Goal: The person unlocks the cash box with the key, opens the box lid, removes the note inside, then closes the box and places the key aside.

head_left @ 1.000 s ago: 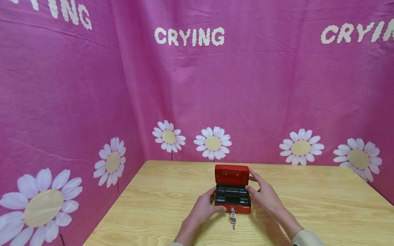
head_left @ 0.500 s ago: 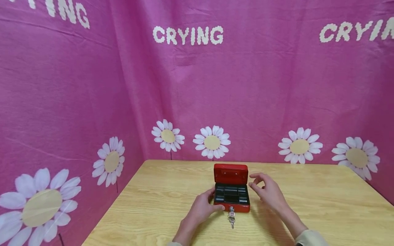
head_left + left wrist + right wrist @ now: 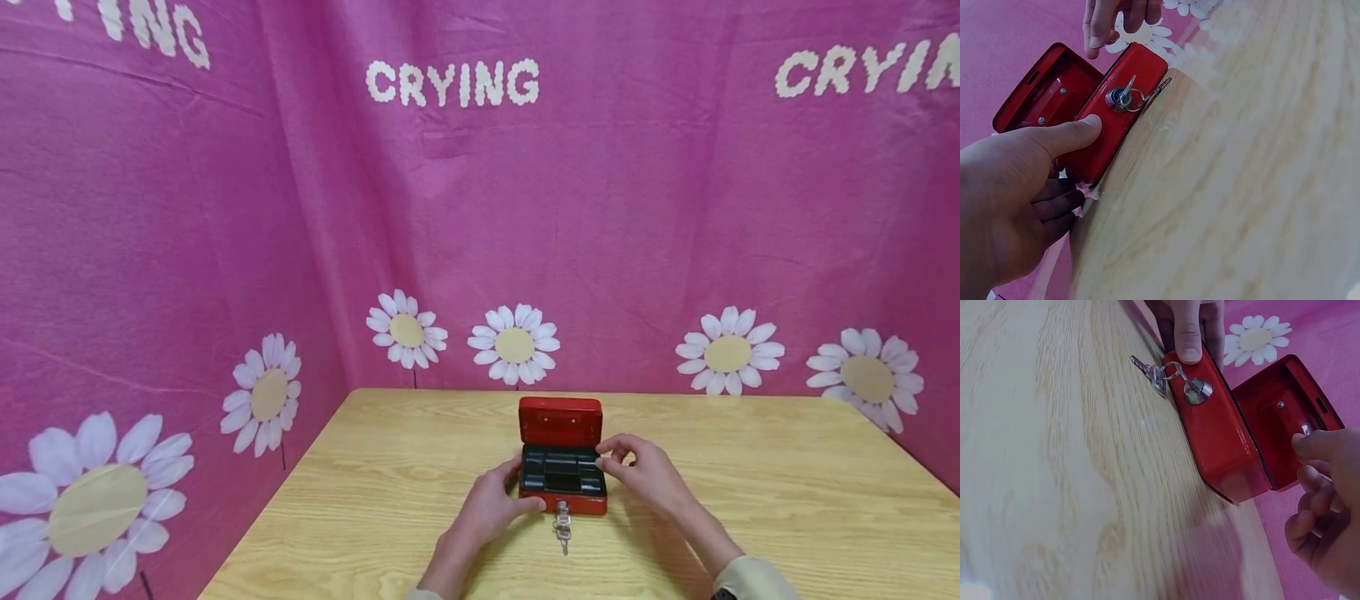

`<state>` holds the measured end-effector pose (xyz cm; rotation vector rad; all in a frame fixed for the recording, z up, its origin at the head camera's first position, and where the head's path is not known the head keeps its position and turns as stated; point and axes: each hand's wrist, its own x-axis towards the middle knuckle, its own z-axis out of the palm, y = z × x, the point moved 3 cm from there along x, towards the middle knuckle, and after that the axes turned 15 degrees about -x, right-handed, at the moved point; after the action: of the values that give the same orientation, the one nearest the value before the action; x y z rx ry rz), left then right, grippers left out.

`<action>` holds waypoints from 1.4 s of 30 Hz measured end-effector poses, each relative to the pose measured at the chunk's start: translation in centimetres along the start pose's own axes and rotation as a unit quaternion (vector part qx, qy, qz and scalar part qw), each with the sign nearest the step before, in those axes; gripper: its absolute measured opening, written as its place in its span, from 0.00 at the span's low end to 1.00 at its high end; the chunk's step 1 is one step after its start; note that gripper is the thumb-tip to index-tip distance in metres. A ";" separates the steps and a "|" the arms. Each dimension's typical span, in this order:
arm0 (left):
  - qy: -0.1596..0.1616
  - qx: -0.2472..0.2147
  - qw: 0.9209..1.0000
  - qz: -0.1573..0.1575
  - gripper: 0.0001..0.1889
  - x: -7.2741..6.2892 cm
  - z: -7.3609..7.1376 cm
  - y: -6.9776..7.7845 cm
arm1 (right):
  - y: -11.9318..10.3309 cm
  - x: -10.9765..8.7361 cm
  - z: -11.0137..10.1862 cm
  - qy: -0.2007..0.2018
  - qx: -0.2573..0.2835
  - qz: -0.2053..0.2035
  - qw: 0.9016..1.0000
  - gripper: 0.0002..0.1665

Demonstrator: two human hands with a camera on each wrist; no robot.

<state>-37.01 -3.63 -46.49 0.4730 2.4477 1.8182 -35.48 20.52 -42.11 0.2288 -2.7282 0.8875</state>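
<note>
A small red cash box (image 3: 563, 505) sits on the wooden table with its lid (image 3: 560, 422) raised, showing a black compartmented tray (image 3: 562, 472) inside. From the front lock hang a ring and keys (image 3: 564, 533). My left hand (image 3: 489, 507) grips the box's left front corner, its thumb on the front face and its fingers along the side. At the right edge of the box is my right hand (image 3: 651, 477), with bent fingers and the thumb (image 3: 1319, 445) close to the index finger. Nothing shows between those fingertips; in the right wrist view they overlap the open lid.
The light wooden table (image 3: 787, 492) stretches around the box. Behind it and to the left hangs a pink-purple cloth (image 3: 622, 208) printed with white daisies and lettering.
My right hand has left the lid's right side, drawn a little to the right, then come back lower, to the box's right rim. My left hand keeps its place on the box.
</note>
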 end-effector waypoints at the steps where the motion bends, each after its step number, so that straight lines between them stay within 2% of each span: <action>1: -0.001 -0.001 1.000 0.000 0.41 0.0 0.0 0.0 | 0.0 0.0 0.0 -0.002 0.000 0.003 1.000 0.12; 9: -0.004 0.001 1.000 0.013 0.42 0.0 0.1 0.2 | 0.3 0.1 0.3 -0.022 0.003 0.015 1.000 0.12; 13: 0.001 -0.001 1.000 0.003 0.42 -0.1 0.0 0.1 | 0.2 0.3 0.7 -0.024 0.005 0.005 1.000 0.12; 20: 0.002 -0.001 1.000 -0.009 0.43 -0.4 0.0 0.0 | 0.3 0.2 1.2 -0.032 -0.003 0.022 0.999 0.10; 26: 0.003 -0.008 1.000 -0.013 0.42 -0.3 0.0 0.0 | 0.2 0.3 1.4 -0.033 -0.004 0.007 0.999 0.09; 36: -0.002 -0.005 1.000 -0.015 0.42 -0.2 0.2 0.1 | 1.3 0.4 2.7 -0.034 0.004 0.050 0.998 0.08; 42: 0.002 0.000 1.000 -0.010 0.42 -0.5 0.1 0.2 | 1.3 0.4 3.0 -0.029 0.007 0.051 0.998 0.08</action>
<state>-36.52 -3.62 -46.44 0.4434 2.4456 1.8139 -36.74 19.75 -45.04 0.1219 -2.8094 0.9425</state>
